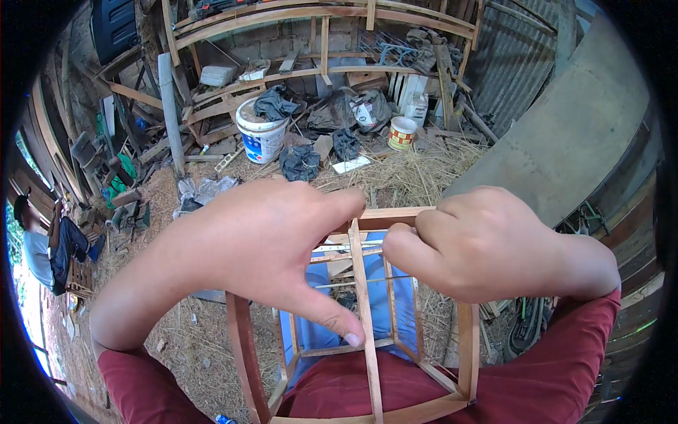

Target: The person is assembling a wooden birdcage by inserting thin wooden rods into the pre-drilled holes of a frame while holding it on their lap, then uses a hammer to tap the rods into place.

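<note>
An open, box-shaped wooden frame (248, 353) of thin strips stands upright between my arms, in front of my body. Down its middle runs a narrow wooden slat (365, 311). My left hand (268, 233) grips the frame at this slat, the index finger at its far end by the cross bar (395, 218) and the thumb lying against its side. Beside the bar, my right hand (480, 244) is closed, thumb pressed to curled fingers; whatever is between them is hidden. Several thin sticks (339, 285) cross inside the frame.
A white bucket (261, 134) with a black plastic bag stands ahead, near a small patterned tub (402, 133) and straw (431, 166). Scrap wood and bags lie behind. A large grey panel (558, 127) leans at right. Another person (44, 244) sits far left.
</note>
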The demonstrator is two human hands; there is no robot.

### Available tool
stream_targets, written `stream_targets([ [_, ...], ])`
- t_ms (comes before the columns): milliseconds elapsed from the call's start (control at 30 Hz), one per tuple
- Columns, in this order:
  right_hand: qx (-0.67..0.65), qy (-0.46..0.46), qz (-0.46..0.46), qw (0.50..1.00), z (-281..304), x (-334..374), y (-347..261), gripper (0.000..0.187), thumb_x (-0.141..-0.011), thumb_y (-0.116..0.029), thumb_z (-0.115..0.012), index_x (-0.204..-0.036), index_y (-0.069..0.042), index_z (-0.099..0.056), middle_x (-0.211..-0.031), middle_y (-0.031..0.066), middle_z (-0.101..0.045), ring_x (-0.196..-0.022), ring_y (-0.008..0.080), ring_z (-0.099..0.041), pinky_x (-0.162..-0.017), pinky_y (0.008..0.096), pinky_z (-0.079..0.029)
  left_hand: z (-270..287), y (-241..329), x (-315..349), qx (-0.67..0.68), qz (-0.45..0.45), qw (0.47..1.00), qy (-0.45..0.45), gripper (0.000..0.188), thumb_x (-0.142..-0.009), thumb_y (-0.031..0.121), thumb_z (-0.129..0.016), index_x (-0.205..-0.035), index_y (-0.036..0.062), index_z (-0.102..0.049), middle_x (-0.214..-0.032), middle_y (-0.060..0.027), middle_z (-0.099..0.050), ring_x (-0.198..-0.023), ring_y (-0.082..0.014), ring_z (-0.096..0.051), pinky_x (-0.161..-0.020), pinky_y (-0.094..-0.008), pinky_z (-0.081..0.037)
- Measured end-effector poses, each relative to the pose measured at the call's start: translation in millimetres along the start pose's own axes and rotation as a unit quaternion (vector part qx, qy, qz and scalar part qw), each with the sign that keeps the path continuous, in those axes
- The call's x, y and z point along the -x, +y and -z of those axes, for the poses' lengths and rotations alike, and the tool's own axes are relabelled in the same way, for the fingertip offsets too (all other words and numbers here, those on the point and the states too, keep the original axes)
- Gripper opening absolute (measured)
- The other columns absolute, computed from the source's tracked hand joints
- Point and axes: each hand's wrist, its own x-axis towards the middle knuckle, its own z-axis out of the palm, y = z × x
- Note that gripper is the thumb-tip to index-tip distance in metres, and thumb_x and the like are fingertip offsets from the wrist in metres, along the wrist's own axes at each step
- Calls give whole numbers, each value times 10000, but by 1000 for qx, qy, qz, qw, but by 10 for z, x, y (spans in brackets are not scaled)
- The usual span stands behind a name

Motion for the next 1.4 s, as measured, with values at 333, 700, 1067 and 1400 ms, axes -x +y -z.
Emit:
stream_targets([
  [333, -37, -26, 13, 999, -15, -14, 101, 223, -818, -211, -755, -867, -121, -557, -633, 19, -524, -521, 198, -636, -424, 370, -460, -83, 55, 19, -38, -3, 999, 17, 965, -641, 844, -928, -1026, 26, -591, -675, -162, -627, -675, -444, -703, -588, -482, -513],
  [700, 35, -14, 84, 996, -42, 4, 150, 196, -799, -186, -748, -839, -118, -569, -585, -7, -443, -459, 146, -563, -381, 342, -397, -125, 56, 73, -67, 24, 997, 22, 977, -650, 848, -917, -1074, 28, -600, -720, -160, -637, -682, -450, -698, -587, -489, -518],
  [1067, 62, -34, 132, 989, 62, -54, 301, 188, -781, -142, -747, -854, -130, -574, -583, -16, -364, -434, 124, -503, -363, 326, -357, -98, 61, 77, -38, 11, 999, 20, 960, -674, 847, -911, -1041, 27, -574, -663, -145, -593, -639, -425, -680, -570, -474, -496],
  [1400, 31, -9, 167, 985, -70, -26, 398, 166, -808, -164, -758, -879, -101, -621, -578, -35, -356, -435, 126, -497, -369, 327, -366, -142, 19, 60, -46, 12, 998, 29, 960, -667, 838, -918, -1047, 26, -573, -711, -166, -628, -678, -437, -697, -592, -478, -517],
])
